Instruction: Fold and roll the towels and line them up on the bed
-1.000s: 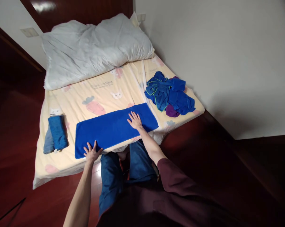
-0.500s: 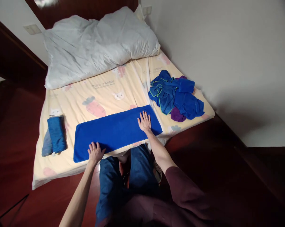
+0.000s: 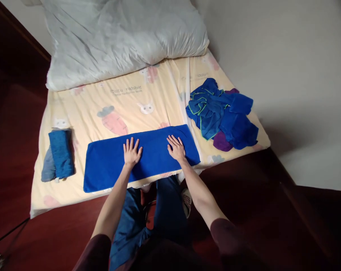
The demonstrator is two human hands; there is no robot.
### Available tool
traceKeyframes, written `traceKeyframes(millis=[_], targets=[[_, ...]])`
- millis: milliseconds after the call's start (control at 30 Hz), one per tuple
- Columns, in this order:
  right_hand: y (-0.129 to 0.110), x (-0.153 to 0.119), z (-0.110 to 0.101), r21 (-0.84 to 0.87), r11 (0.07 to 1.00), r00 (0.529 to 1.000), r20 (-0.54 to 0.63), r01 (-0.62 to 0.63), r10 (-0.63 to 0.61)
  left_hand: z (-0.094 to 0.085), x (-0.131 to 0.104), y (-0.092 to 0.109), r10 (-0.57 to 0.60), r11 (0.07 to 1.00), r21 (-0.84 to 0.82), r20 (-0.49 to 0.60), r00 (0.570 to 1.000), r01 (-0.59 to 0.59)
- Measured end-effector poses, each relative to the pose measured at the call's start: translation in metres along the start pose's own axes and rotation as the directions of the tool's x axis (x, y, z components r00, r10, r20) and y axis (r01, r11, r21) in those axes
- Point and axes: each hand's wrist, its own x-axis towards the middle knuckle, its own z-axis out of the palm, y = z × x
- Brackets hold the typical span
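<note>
The words "Cute rabbit" (image 3: 126, 90) stand in dark print on the pale yellow bed sheet (image 3: 159, 103), straight beyond the left hand (image 3: 132, 152). A line of smaller letters (image 3: 127, 93) runs just under them, too blurred to read. Farther out, beyond the right hand (image 3: 176, 148) and slightly to its right, a fainter print (image 3: 194, 76) on the same sheet shows a word resembling "rabbit"; the rest is illegible.

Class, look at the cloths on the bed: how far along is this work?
The folded cloths on the left look done. In hand is the flat blue cloth, under the left hand and right hand, not yet folded. Probably left: the crumpled pile of blue and purple cloths on the right.
</note>
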Motion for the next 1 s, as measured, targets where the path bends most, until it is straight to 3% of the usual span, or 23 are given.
traceKeyframes(millis=[233, 467, 600, 667, 733, 800, 933, 1000], targets=[[0.007, -0.003, 0.011, -0.003, 1.0, 0.994, -0.103, 0.019, -0.019, -0.033, -0.013, -0.102, -0.304, 0.95, 0.028, -0.136, 0.943, 0.31], [0.015, -0.004, 0.023, -0.006, 0.998, 0.976, -0.21, 0.061, -0.061, -0.048, -0.005, -0.176, -0.403, 0.912, 0.008, -0.165, 0.9, 0.41], [0.015, -0.004, 0.024, -0.016, 0.998, 0.975, -0.215, 0.054, -0.057, -0.051, 0.001, -0.203, -0.408, 0.912, -0.021, -0.15, 0.901, 0.41], [0.015, -0.004, 0.024, -0.023, 0.999, 0.977, -0.208, 0.044, -0.048, -0.054, 0.0, -0.204, -0.411, 0.911, -0.021, -0.151, 0.899, 0.413], [0.014, -0.004, 0.024, -0.029, 0.999, 0.978, -0.204, 0.04, -0.045, -0.056, -0.005, -0.192, -0.401, 0.914, -0.009, -0.182, 0.898, 0.406], [0.014, -0.004, 0.024, -0.032, 0.999, 0.977, -0.207, 0.042, -0.048, -0.055, -0.017, -0.169, -0.337, 0.939, 0.01, -0.19, 0.922, 0.345], [0.015, -0.005, 0.024, -0.032, 0.998, 0.976, -0.21, 0.047, -0.052, -0.044, -0.056, -0.117, -0.069, 0.998, 0.003, -0.059, 0.996, 0.069], [0.014, -0.005, 0.024, -0.037, 0.998, 0.978, -0.201, 0.042, -0.049, -0.035, -0.075, -0.101, -0.096, 0.995, -0.035, -0.078, 0.992, 0.093]])
